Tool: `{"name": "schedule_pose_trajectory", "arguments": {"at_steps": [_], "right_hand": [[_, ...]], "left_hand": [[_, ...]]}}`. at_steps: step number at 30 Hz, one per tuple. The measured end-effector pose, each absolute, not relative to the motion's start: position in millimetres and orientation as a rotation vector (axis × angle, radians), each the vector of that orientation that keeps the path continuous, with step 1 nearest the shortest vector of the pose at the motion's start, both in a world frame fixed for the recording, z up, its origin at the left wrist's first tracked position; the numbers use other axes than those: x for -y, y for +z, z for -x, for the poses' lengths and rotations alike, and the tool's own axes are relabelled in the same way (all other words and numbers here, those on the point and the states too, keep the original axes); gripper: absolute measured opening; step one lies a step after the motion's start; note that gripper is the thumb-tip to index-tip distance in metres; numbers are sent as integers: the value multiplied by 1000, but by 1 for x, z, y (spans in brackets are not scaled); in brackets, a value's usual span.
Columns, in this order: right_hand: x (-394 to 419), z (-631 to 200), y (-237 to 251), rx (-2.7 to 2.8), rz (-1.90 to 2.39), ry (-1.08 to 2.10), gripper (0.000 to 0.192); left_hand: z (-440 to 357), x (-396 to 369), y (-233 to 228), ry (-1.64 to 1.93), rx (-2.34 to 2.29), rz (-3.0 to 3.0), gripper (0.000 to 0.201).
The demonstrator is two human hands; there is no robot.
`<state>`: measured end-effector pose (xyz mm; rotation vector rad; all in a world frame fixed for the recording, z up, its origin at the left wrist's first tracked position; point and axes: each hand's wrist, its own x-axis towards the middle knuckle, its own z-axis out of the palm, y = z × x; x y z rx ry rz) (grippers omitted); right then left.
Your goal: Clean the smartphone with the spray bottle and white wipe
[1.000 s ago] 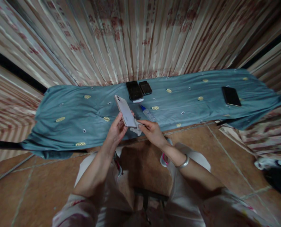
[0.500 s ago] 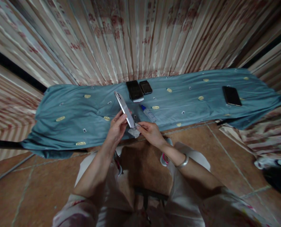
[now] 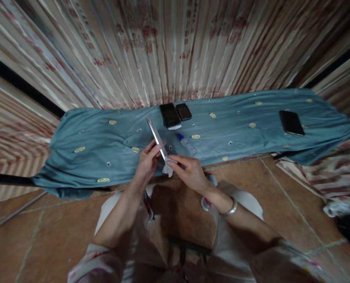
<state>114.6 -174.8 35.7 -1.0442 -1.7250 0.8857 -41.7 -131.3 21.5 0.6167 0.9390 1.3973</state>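
Note:
My left hand (image 3: pixel 147 163) grips a silver phone (image 3: pixel 156 136), held edge-on and tilted up to the left above the blue cloth (image 3: pixel 104 145). My right hand (image 3: pixel 188 171) pinches a small white wipe (image 3: pixel 167 169) against the phone's lower end. Both hands hover over the near edge of the cloth-covered surface. A silver bangle (image 3: pixel 229 207) circles my right wrist.
Two dark phones (image 3: pixel 169 115) (image 3: pixel 183 111) lie side by side at the back of the cloth, another dark phone (image 3: pixel 291 122) far right. A small blue-capped bottle (image 3: pixel 186 143) lies just beyond my right hand. Pleated curtains hang behind; tiled floor lies below.
The silver phone has been turned from showing its flat back to nearly edge-on. My right hand with the wipe has stayed at its lower end. The view shifted slightly.

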Motion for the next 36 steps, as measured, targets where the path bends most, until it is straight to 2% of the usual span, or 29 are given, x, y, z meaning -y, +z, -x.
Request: {"name": "schedule_pose_trajectory", "arguments": {"at_steps": [8, 18, 25, 36], "right_hand": [[174, -115, 33, 1821, 990, 715, 22], [158, -115, 35, 1753, 995, 725, 27], [147, -113, 30, 1777, 991, 681, 32], [129, -108, 27, 1767, 1013, 452, 41]], "left_hand": [[39, 131, 19, 1416, -940, -610, 41], [31, 138, 17, 1342, -937, -606, 47], [31, 142, 17, 1272, -916, -607, 44], [20, 150, 21, 1166, -892, -635, 46]]}}
